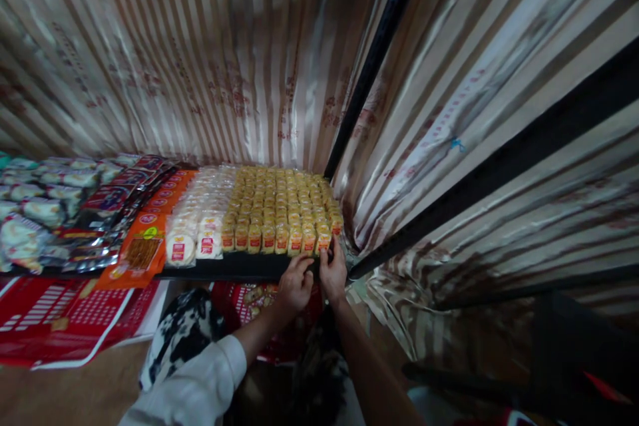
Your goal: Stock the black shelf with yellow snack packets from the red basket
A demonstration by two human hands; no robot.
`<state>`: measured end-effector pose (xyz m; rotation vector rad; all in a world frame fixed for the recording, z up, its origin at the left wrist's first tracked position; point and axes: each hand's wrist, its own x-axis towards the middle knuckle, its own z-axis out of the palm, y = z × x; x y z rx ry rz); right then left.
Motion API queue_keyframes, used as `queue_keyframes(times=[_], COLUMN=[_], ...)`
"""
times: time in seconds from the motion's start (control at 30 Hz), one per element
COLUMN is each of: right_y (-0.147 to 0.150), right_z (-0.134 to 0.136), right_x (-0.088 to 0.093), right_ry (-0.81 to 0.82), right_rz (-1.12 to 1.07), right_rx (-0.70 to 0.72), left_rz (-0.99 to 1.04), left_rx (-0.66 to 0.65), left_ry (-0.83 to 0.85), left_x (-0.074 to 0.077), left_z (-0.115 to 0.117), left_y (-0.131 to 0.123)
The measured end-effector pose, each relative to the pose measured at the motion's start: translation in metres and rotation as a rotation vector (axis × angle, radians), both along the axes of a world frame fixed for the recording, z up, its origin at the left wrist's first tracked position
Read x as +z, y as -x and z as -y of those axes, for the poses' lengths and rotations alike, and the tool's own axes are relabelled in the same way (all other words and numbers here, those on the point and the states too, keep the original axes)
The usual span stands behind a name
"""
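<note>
Rows of small yellow snack packs point(282, 213) in clear wrappers stand tightly together on a dark shelf point(224, 266). At the front of these rows, toward the right end, my left hand point(295, 285) has its fingers loosely bent, the fingertips close to the lower edge of the packs and nothing visible in them. Beside it, my right hand point(333, 273) has thumb and fingers around the front right corner pack point(323, 238), partly hiding it. Left of the yellow packs are rows of round white wrapped crackers point(180, 247).
An orange snack bag point(144, 239), dark shiny packets point(120, 196) and white wrapped packs point(44, 210) fill the shelf's left side. Red printed bags point(64, 319) lie below. Black metal posts point(372, 73) and striped curtain point(224, 46) enclose the back and right.
</note>
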<state>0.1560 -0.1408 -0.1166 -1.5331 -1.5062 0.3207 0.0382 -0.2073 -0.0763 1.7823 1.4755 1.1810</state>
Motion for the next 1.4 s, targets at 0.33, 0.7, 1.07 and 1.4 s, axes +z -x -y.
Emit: queue_keyframes(times=[0.33,0.7,1.07,1.4], right_y=[0.002,0.065,0.216,0.253], right_z=[0.005,0.071,0.081,0.069], right_x=[0.010,0.040,0.027,0.003], right_ry=[-0.100,-0.301,-0.155,-0.138], right_rz=[-0.024,0.183,0.304,0.359], right_rx=[0.029,0.304,0.815,0.707], left_rz=[-0.024,-0.335,-0.398,-0.391], left_rx=[0.127,0.674,0.818,0.707], left_ry=[-0.069,-0.211,-0.217,-0.248], left_x=[-0.010,-0.018,-0.025,-0.036], left_z=[0.031,0.059,0.052,0.035], left_y=[0.037,0.159,0.247,0.267])
